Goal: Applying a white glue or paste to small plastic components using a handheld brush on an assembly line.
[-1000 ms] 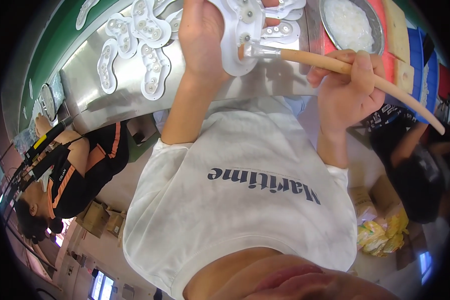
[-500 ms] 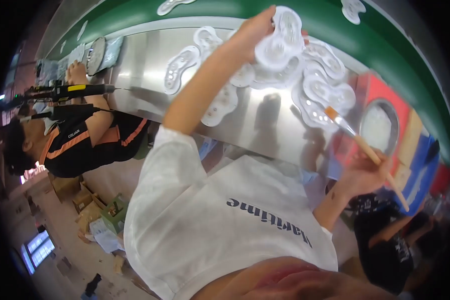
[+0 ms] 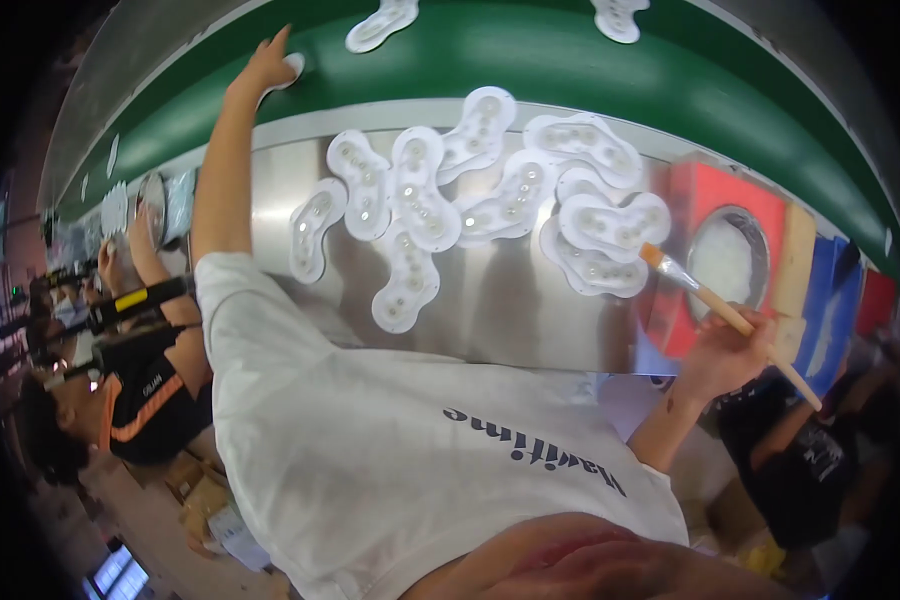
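Observation:
My left hand (image 3: 265, 68) is stretched far left over the green belt, its fingers extended and apart. A white, waisted plastic piece (image 3: 294, 68) lies partly hidden beneath it. My right hand (image 3: 727, 350) grips a wooden-handled brush (image 3: 722, 308) whose orange-brown bristles point left, close to a stack of the same white pieces (image 3: 615, 222). Each piece has rounded ends and small clear domes. More of them (image 3: 425, 185) lie spread and overlapping on the steel table (image 3: 490, 305). Beside the brush is a metal bowl (image 3: 768, 262) of white substance, set in a red block (image 3: 682, 190).
Beyond the table runs the green belt (image 3: 530, 65), carrying further white pieces (image 3: 382, 24). Right of the red block are a wooden strip (image 3: 797, 250) and a blue tray (image 3: 832, 300). At the left, a co-worker (image 3: 160, 400) works by the belt. Another person (image 3: 790, 470) is at the right.
My left hand has swung from above the table, where it held a white piece, to the belt at far left. The right hand keeps the brush; the whole view has shifted.

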The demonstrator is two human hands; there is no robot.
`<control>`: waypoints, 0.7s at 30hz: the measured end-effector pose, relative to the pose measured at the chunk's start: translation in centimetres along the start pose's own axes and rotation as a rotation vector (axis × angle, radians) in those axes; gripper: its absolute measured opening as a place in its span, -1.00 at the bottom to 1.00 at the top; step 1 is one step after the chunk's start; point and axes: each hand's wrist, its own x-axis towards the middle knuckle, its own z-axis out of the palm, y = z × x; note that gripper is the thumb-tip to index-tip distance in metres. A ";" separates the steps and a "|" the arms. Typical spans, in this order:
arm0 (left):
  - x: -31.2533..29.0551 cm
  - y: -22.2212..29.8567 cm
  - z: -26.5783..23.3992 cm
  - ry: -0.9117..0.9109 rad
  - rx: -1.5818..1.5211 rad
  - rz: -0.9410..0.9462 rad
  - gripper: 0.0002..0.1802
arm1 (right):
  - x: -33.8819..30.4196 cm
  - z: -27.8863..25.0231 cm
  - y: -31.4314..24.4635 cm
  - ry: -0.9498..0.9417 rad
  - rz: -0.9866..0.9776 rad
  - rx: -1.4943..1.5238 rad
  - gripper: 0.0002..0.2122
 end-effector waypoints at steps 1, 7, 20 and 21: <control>0.7 -1.5 0.8 -0.073 0.047 -0.014 -0.09 | 0.0 -0.2 0.0 -0.027 -0.013 -0.001 -0.70; -0.6 3.6 -2.3 -0.130 0.009 -0.121 -0.14 | -0.1 -0.9 -0.1 -0.011 -0.046 -0.017 -0.70; -10.8 24.3 -9.9 0.078 -0.484 0.528 -0.33 | -0.7 -3.2 -0.6 -0.041 -0.029 0.111 -0.72; -13.3 27.6 -10.4 0.014 -0.485 0.565 -0.28 | -0.9 -3.2 -0.7 -0.047 -0.030 0.117 -0.72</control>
